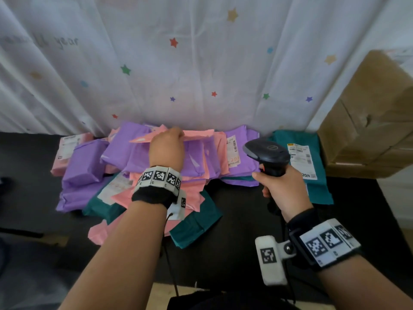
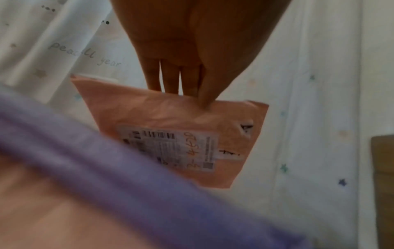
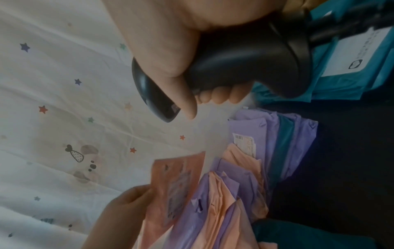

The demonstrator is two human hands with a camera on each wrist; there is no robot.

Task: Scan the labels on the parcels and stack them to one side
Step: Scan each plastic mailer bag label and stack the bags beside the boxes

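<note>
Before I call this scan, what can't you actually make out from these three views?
- Label print on the pink parcel pinched by the left hand: blurred in the left wrist view; faces away in the head view.
- Scanner window: hidden by its own head; right hand covers the trigger.
- Pile's lower parcels: buried under others.
- Cardboard box: cut off by the right edge.

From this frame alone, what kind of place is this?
Probably an improvised home parcel-sorting spot: a heap of labelled mailers on a dark table, a handheld scanner, a star-print curtain and cardboard boxes.

"year" on curtain [image 2: 64,42]
</note>
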